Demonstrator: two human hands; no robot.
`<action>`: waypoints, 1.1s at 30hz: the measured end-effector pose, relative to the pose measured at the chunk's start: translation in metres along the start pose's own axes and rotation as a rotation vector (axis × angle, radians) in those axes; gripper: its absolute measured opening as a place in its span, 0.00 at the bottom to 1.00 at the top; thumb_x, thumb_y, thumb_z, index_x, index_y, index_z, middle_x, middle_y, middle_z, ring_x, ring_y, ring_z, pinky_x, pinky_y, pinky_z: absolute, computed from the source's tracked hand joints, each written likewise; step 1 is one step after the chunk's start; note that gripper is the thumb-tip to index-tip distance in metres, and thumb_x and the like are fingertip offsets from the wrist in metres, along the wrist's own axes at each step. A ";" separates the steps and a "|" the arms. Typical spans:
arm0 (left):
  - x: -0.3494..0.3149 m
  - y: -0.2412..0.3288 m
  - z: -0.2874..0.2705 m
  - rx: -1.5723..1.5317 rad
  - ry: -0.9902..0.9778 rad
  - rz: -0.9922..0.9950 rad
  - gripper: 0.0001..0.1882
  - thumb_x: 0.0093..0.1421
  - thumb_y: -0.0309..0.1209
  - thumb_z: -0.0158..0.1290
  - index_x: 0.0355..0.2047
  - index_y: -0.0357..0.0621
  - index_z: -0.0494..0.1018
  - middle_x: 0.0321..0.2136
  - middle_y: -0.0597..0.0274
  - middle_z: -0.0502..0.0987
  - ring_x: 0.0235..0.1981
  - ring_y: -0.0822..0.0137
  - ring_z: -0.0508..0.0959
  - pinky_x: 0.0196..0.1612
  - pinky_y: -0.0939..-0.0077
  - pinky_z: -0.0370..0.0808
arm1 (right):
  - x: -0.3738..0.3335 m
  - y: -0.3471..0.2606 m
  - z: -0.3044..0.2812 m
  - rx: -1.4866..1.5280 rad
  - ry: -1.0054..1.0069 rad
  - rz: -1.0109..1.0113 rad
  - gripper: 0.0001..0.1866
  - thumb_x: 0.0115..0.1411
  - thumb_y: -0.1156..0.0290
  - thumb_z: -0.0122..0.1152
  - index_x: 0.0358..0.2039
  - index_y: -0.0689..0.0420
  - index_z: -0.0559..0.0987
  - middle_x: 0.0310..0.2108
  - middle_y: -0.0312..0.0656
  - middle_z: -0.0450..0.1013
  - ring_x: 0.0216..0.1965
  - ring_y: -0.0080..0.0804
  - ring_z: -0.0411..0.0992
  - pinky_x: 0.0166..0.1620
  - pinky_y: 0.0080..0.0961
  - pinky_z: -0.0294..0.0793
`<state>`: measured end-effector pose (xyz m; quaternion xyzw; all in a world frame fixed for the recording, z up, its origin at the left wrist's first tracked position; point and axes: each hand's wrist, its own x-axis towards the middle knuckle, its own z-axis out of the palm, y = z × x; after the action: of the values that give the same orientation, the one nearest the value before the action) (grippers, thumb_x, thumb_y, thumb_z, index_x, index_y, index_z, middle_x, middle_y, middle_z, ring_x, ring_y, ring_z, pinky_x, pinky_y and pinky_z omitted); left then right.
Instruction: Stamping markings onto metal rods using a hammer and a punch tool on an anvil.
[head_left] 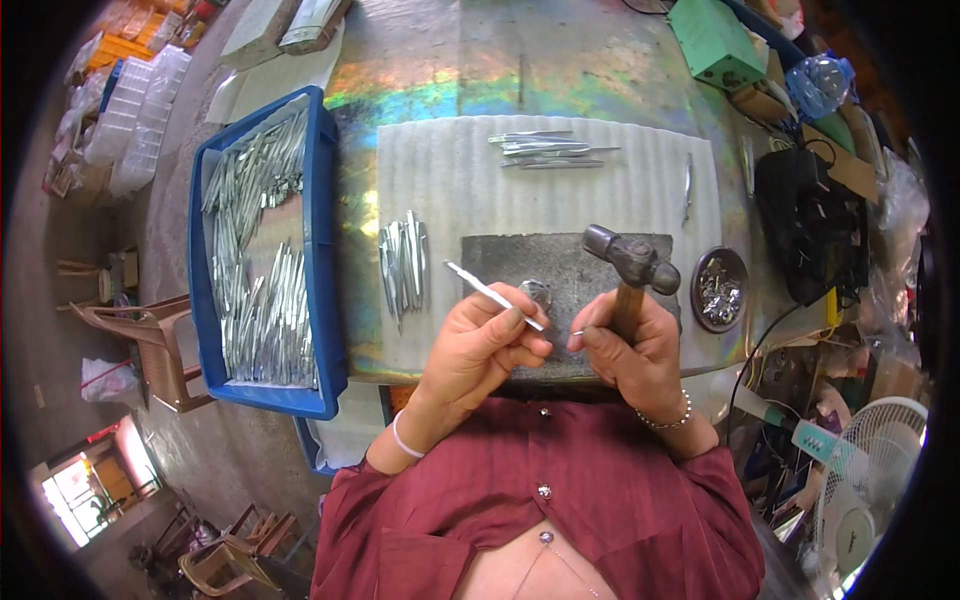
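Burgundy shirt cloth (440, 470) with shiny round buttons fills the lower edge, just below both hands. A left hand (475, 335) pinches a slim silver rod (482, 287) between thumb and fingertips, slanting above a dark slab (495, 262). A right hand (640, 355) curls around the wooden handle of a ball-peen hammer (634, 262), while its thumb and index finger press on a tiny pale piece (578, 333). The hammer head and both hands block part of the slab, and a shiny rounded object (536, 293) on it is half hidden. Right of the worktable's foam sheet (450, 175) sit a bulky black item (805, 215), a green metal box (712, 50) and a clear plastic bottle (818, 85); a white fan (870, 480) stands lower down. On the left, a blue plastic tray (323, 240), lined in white, holds heaps of slender silver strips (265, 330); a round dark dish (742, 290) contains small glinting metal bits (719, 290). Two more bundles of tapering strips lie on the ridged, whitish foam, one left (403, 265), one at the far side (550, 150). The slab looks rough and speckled grey.
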<state>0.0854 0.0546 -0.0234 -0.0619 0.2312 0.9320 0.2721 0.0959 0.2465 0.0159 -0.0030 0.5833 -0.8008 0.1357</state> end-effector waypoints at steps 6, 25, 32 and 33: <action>0.004 -0.005 -0.003 -0.219 0.021 -0.108 0.09 0.62 0.31 0.50 0.39 0.39 0.69 0.34 0.55 0.76 0.28 0.68 0.78 0.36 0.76 0.77 | 0.011 0.005 0.017 -0.104 -0.030 -0.012 0.06 0.61 0.73 0.56 0.30 0.62 0.71 0.21 0.32 0.69 0.17 0.10 0.59 0.19 0.10 0.56; 0.003 -0.012 0.002 -0.347 0.070 -0.120 0.08 0.63 0.31 0.49 0.39 0.41 0.70 0.36 0.57 0.76 0.30 0.70 0.78 0.35 0.77 0.79 | 0.017 0.018 0.021 -0.710 0.138 -0.468 0.10 0.53 0.77 0.63 0.32 0.60 0.69 0.20 0.41 0.68 0.18 0.28 0.69 0.23 0.24 0.68; -0.008 0.004 -0.004 -0.086 0.119 0.037 0.07 0.63 0.30 0.48 0.38 0.41 0.68 0.37 0.52 0.76 0.28 0.69 0.78 0.33 0.78 0.78 | 0.021 0.004 0.011 -0.641 -0.014 -0.170 0.17 0.50 0.75 0.67 0.38 0.60 0.71 0.23 0.36 0.68 0.22 0.20 0.67 0.26 0.17 0.66; -0.009 0.007 -0.004 -0.032 0.130 0.090 0.06 0.64 0.30 0.47 0.38 0.41 0.68 0.37 0.51 0.76 0.28 0.69 0.78 0.32 0.79 0.78 | 0.022 0.003 0.006 -0.651 -0.001 -0.118 0.17 0.48 0.74 0.69 0.36 0.58 0.72 0.19 0.31 0.64 0.17 0.13 0.60 0.23 0.13 0.61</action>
<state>0.0891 0.0432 -0.0217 -0.1161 0.2362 0.9409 0.2133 0.0761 0.2345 0.0114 -0.0804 0.8073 -0.5790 0.0814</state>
